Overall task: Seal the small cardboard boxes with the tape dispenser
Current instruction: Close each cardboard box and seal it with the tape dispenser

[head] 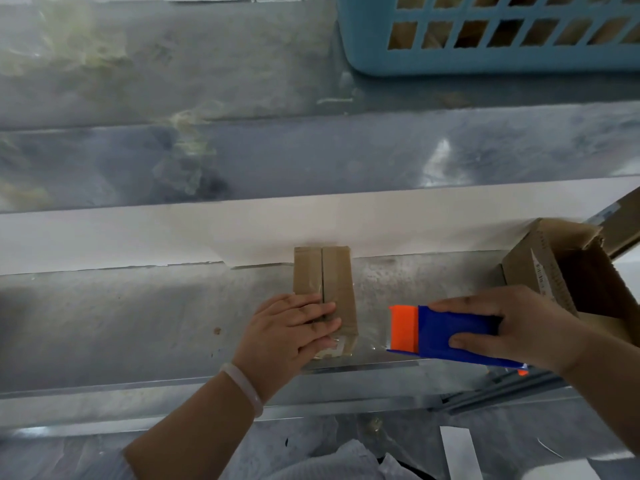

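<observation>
A small brown cardboard box [332,275] lies on the glass table near its front edge, its two top flaps meeting in a centre seam. My left hand [294,330] lies flat on the near end of the box, fingers straight, pressing the flaps down. Just right of the box my right hand [512,323] grips a blue tape dispenser [450,334] with an orange front piece [403,329] pointing at the box. A strip of clear tape seems to run from the dispenser toward the box's near right corner.
A larger open cardboard box [581,271] stands at the right edge of the table. A blue plastic basket [485,60] sits at the back right. A white strip [173,237] crosses the table behind the small box. The glass table edge [173,386] is close to me.
</observation>
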Demonstrator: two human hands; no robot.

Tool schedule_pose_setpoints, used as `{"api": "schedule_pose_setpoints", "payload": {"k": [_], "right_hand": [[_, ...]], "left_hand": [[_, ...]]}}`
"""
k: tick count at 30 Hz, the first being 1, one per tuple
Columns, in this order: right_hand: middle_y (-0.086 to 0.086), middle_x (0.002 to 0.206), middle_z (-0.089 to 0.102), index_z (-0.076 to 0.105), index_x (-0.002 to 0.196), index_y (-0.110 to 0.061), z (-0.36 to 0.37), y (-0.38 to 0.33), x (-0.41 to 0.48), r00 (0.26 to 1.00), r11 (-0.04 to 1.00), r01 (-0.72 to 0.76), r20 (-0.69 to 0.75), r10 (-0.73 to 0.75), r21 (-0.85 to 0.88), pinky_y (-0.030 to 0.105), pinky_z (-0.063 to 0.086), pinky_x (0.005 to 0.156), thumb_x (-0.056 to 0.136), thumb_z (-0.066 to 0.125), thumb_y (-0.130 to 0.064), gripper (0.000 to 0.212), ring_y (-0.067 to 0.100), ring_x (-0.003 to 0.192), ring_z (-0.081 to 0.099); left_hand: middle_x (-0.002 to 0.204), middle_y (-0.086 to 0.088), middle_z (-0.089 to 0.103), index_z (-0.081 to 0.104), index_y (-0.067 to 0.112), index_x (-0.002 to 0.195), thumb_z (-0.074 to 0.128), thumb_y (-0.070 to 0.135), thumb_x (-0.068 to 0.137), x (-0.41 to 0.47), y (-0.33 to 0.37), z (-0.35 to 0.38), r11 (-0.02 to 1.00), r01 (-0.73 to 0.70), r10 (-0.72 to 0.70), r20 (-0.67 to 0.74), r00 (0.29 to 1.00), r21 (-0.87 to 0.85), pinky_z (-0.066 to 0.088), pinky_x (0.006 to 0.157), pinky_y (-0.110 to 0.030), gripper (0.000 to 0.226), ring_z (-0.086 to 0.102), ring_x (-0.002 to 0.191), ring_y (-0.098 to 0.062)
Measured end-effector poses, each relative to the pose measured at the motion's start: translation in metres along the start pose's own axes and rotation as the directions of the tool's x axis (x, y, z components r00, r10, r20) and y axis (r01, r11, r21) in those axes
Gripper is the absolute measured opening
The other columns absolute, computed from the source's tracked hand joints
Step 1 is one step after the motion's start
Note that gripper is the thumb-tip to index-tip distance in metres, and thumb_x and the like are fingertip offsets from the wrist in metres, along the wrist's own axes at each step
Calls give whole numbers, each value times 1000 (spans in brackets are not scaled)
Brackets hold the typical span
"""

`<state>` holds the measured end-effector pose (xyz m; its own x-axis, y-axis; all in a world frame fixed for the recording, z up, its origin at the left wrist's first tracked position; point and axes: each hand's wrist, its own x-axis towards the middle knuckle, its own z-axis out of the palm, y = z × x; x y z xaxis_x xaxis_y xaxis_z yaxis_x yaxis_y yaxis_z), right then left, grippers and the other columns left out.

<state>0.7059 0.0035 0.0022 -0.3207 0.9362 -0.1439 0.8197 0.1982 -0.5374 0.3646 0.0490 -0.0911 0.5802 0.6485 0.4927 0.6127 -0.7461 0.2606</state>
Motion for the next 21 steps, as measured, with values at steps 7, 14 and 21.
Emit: {"api": "schedule_pose_setpoints", "payload": {"k": [7, 14, 21], "right_hand": [[-21, 117, 61, 31, 129, -71, 31, -43, 14, 995, 935, -89, -71, 69, -343, 18, 48, 84, 85, 46, -70, 46, 0, 99, 57], [-12, 114, 62, 34, 139, -53, 33, -51, 27, 979, 818, -156, 23, 202, -553, 26, 49, 76, 96, 37, -54, 43, 11, 100, 60], [-4, 97, 55, 23, 148, -45, 43, -9, 45, 915, 835, -372, -312, 257, -404, 31, 51, 67, 95, 39, -41, 55, 20, 81, 60]], "left_hand": [[121, 18, 65, 72, 35, 110, 59, 46, 91, 0, 2, 2, 1000, 0, 0, 2, 1000, -10, 46, 99, -36, 26, 55, 121, -4], [122, 19, 64, 72, 35, 110, 55, 48, 92, -1, 1, 0, 1000, 6, -6, 1, 1000, -14, 40, 104, -30, 28, 55, 121, -2], [122, 19, 64, 72, 34, 109, 58, 46, 91, 0, 1, 0, 999, 14, -14, 6, 1000, -34, 47, 98, -36, 26, 55, 121, -2]]}}
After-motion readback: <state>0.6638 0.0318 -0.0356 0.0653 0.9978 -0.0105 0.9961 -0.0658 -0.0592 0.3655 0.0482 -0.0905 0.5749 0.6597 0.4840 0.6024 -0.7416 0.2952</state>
